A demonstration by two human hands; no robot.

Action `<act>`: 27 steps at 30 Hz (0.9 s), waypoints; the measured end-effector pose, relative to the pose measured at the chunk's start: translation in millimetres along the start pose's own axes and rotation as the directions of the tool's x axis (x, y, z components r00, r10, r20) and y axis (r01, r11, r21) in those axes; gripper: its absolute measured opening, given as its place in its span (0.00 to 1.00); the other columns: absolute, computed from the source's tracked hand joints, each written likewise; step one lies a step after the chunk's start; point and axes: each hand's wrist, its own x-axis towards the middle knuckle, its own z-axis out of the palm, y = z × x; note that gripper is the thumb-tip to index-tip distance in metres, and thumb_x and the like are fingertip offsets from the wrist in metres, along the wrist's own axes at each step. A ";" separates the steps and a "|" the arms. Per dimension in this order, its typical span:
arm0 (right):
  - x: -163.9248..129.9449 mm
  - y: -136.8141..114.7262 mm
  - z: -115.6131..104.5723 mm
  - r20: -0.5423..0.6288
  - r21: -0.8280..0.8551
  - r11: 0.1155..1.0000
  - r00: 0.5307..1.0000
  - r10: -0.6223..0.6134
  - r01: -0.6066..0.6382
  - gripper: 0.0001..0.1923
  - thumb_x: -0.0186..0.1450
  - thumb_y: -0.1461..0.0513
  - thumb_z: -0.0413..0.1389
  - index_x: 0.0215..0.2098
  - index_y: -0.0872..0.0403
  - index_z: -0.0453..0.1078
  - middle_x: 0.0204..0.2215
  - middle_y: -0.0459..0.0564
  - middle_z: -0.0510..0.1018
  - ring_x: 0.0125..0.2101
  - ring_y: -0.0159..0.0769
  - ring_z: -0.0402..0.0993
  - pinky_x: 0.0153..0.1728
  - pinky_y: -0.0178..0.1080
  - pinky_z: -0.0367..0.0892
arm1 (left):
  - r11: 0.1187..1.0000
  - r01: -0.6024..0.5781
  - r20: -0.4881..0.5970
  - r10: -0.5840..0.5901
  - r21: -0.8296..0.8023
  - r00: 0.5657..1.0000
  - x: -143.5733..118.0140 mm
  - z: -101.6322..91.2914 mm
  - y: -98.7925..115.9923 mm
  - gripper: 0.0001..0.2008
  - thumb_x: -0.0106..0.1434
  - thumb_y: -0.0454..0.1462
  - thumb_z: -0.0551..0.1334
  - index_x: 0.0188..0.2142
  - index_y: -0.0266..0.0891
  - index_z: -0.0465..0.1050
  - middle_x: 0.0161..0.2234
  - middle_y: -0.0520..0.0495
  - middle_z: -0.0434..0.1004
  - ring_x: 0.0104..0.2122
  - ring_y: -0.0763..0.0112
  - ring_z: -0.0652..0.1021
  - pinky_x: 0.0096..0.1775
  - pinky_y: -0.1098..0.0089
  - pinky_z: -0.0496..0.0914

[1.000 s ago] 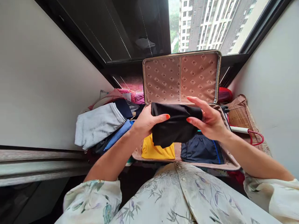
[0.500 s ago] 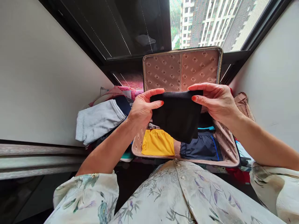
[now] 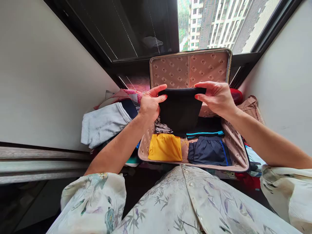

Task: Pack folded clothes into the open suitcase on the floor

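Observation:
A folded black garment (image 3: pixel 179 110) hangs upright between my hands over the open suitcase (image 3: pixel 146 150). My left hand (image 3: pixel 151 103) pinches its upper left corner between thumb and fingers. The upper right corner is gripped the same way by my right hand (image 3: pixel 216 97). In the suitcase, folded yellow shorts (image 3: pixel 165 148) lie front left and dark navy shorts (image 3: pixel 209 151) with a blue stripe front right. Behind these lie a black-and-white patterned cloth (image 3: pixel 162 127) and a black garment with a light-blue edge (image 3: pixel 211 126), both partly hidden by the held one.
The suitcase lid (image 3: pixel 170 69) stands raised against the window frame. Left of the case is a clothes pile topped by grey folded fabric (image 3: pixel 104 125). A brown cloth item (image 3: pixel 251 109) and a red object (image 3: pixel 236 95) sit at the right, near the white wall (image 3: pixel 282 107).
Both hands have moved slightly up and away from me with the black garment. It now hangs straighter and farther left, showing more of the light-blue edge beneath.

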 end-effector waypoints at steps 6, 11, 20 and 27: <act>-4.3 1.8 4.4 -0.020 -0.411 0.904 0.990 -0.141 0.121 0.09 0.64 0.61 0.57 0.42 0.49 0.76 0.33 0.47 0.81 0.40 0.42 0.77 0.52 0.52 0.67 | 0.924 -0.190 -0.008 0.204 0.332 0.979 2.0 -1.3 -1.3 0.13 0.56 0.32 0.71 0.42 0.41 0.81 0.42 0.49 0.83 0.48 0.62 0.81 0.52 0.64 0.75; -1.3 1.5 7.6 -0.048 -0.425 0.901 0.991 -0.121 0.090 0.02 0.63 0.61 0.58 0.33 0.50 0.73 0.29 0.46 0.79 0.37 0.41 0.77 0.51 0.51 0.66 | 0.911 -0.139 -0.036 0.166 0.387 0.985 7.8 1.5 -8.9 0.10 0.54 0.29 0.70 0.36 0.39 0.80 0.38 0.50 0.82 0.44 0.66 0.81 0.48 0.67 0.76; -8.2 8.2 7.2 0.234 0.381 0.672 0.769 0.595 -0.635 0.17 0.49 0.65 0.71 0.31 0.51 0.69 0.23 0.42 0.75 0.23 0.32 0.72 0.24 0.36 0.68 | 0.793 0.609 0.360 -0.574 0.019 0.735 -5.7 -5.0 0.1 0.23 0.50 0.26 0.68 0.47 0.40 0.80 0.35 0.48 0.83 0.31 0.70 0.82 0.35 0.70 0.77; -62.1 16.4 16.0 0.517 0.444 0.223 0.452 0.727 -0.868 0.33 0.50 0.73 0.67 0.52 0.51 0.67 0.30 0.46 0.81 0.28 0.35 0.79 0.31 0.40 0.77 | 0.698 0.698 0.402 -0.601 -0.158 0.691 -38.1 -12.1 -12.2 0.28 0.45 0.24 0.69 0.47 0.43 0.82 0.37 0.51 0.83 0.32 0.73 0.81 0.39 0.73 0.75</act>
